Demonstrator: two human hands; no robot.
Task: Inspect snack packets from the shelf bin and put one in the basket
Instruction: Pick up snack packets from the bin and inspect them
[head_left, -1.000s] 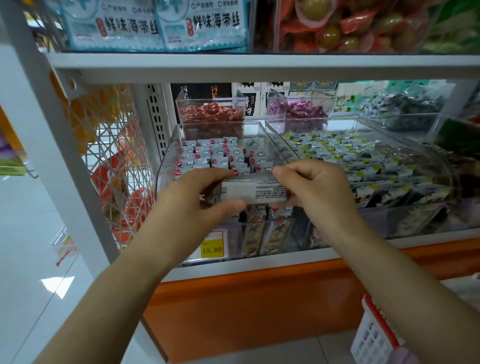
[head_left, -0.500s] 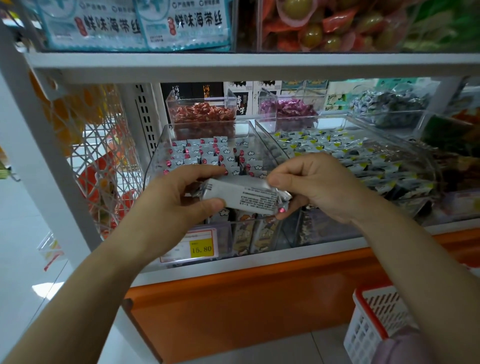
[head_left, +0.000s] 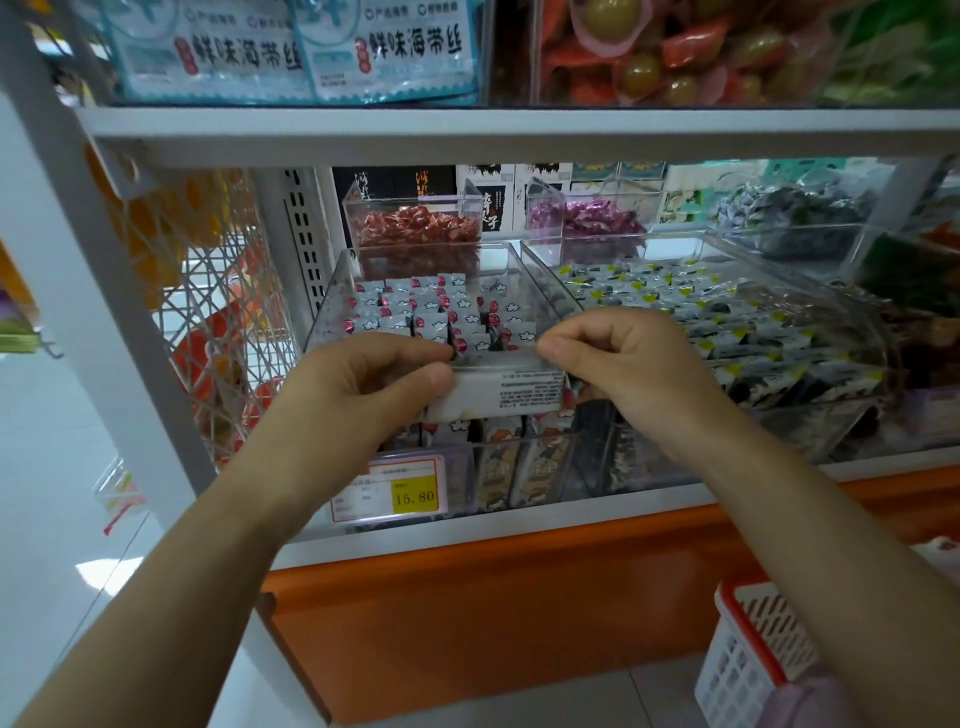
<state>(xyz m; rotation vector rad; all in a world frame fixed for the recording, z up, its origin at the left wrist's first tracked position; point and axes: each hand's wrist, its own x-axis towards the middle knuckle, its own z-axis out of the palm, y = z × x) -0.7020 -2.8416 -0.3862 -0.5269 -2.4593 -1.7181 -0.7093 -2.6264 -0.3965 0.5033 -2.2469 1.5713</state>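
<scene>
At the far left we see a white wire lattice panel (head_left: 218, 291) fixed to the end of the white metal shelf frame (head_left: 467, 137). Just right of it, our left hand (head_left: 363, 387) pinches the left end of a small silvery-white rectangular snack packet (head_left: 498, 395) between thumb and curled forefinger. The packet is held level in the air over the near edge of the clear plastic shelf bin (head_left: 335, 286), and its back, printed with fine black text, is turned toward us. Inside the bin lie rows of small grey packets with white clouds and red dots (head_left: 415, 306). On the bin's front hangs a price tag with a yellow patch reading 15.80 (head_left: 413, 496). Our right hand (head_left: 628, 364) pinches the packet's right end, with its other fingers curled in. Further right, a second clear bin (head_left: 623, 238) holds grey packets with yellow corners (head_left: 675, 291). At the near right stands a white plastic basket with a red rim (head_left: 748, 649), well apart from the packet.
</scene>
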